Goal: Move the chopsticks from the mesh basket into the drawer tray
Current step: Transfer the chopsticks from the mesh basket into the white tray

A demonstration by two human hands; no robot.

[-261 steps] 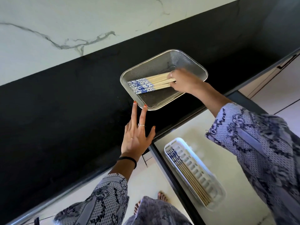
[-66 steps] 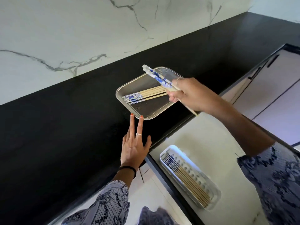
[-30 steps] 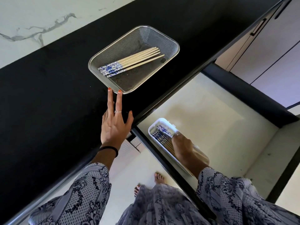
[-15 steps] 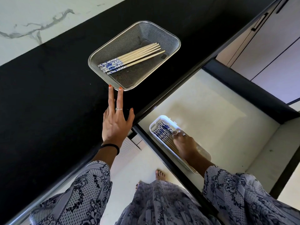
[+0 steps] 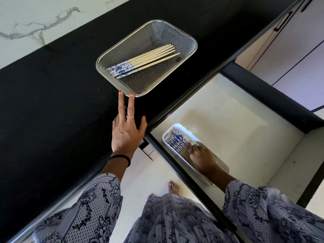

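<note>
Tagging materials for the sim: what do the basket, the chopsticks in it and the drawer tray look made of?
Mesh basket: fine woven metal mesh with a shiny rim, likely stainless steel. Chopsticks in the basket: pale matte shafts, probably bamboo or wood, with glossy blue-and-white patterned handle ends. Drawer tray: smooth white, rounded corners, looks like moulded plastic.

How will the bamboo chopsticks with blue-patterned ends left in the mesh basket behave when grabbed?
The bamboo chopsticks with blue-patterned ends look thin and straight, so probably stiff and light. They lie loose and slightly fanned in the steel mesh basket, so pinching some may scatter or roll the others.
</note>
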